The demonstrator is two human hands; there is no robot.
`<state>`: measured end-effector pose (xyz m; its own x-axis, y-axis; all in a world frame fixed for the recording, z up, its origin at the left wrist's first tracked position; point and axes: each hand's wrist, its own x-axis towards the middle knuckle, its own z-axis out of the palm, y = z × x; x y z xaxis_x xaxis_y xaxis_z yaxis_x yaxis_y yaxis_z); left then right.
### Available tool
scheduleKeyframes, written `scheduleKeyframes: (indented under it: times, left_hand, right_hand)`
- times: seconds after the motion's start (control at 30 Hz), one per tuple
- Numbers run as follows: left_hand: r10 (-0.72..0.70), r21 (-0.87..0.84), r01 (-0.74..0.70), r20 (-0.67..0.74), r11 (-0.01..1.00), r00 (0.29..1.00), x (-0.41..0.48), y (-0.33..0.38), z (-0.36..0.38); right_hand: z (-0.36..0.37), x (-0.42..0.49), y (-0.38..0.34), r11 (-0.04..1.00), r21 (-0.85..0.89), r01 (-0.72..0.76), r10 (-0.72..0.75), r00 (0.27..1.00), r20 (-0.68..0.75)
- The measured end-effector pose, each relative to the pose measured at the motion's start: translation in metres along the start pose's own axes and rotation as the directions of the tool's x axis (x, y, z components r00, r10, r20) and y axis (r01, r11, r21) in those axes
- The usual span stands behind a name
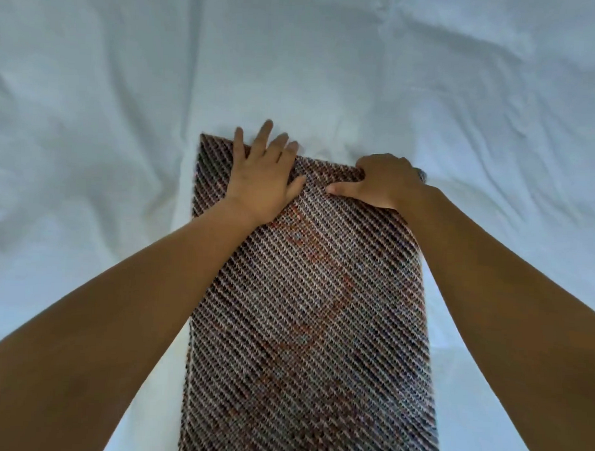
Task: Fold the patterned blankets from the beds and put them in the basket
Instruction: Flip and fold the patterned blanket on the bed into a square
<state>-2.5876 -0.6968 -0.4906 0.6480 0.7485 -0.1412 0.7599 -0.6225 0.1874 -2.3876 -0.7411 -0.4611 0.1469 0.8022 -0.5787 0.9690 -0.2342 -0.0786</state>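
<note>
One white sheet [126, 67] spread out around the blanket on every side. The blanket [303, 310], already folded into a long narrow strip, ran lengthwise straight away from the person, its near end out of view and its far end under both hands. The left hand [264, 177] pressed flat near the blanket's far left corner, fingers straight and reaching past the edge. The right hand [385, 181] gripped the far right corner, fingers curled over the edge. Both sat equally close to that edge, so the next fold probably meant drawing it back along the blanket's length.
</note>
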Motion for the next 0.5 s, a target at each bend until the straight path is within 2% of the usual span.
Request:
scheduleKeyframes:
  times: [0.13,0.17,0.23,0.3,0.4,0.43,0.5]
  left_hand:
    - [-0.056,-0.011,0.056,0.032,0.998,0.998,0.008,0.009,0.011]
    - [-0.056,0.018,0.056,0.022,0.998,0.998,0.011,0.009,0.013]
    - [-0.045,0.048,0.045,0.011,0.998,0.999,0.019,0.009,0.014]
    - [-0.059,0.033,0.059,0.003,0.998,0.998,0.026,0.010,0.016]
    - [-0.121,0.018,0.121,0.001,0.992,0.993,0.031,0.013,0.021]
    - [-0.131,0.023,0.131,-0.008,0.991,0.991,0.030,0.014,0.022]
    - [-0.126,0.013,0.126,-0.042,0.992,0.991,0.027,0.017,0.022]
  right_hand:
    - [0.008,0.002,0.008,0.994,-0.098,0.038,-0.039,0.999,-0.008]
    - [0.008,0.003,0.013,0.990,-0.136,0.043,-0.049,0.998,-0.040]
    - [0.001,0.007,0.025,0.989,-0.149,0.025,-0.054,0.980,-0.193]
    - [-0.005,0.012,0.032,0.995,-0.091,-0.029,-0.007,0.929,-0.370]
    - [0.004,0.011,0.020,0.995,0.045,-0.089,0.099,0.854,-0.510]
    - [0.014,0.004,0.009,0.995,0.059,-0.076,0.096,0.832,-0.546]
    - [0.039,-0.020,-0.024,0.997,0.049,0.061,-0.015,0.765,-0.644]
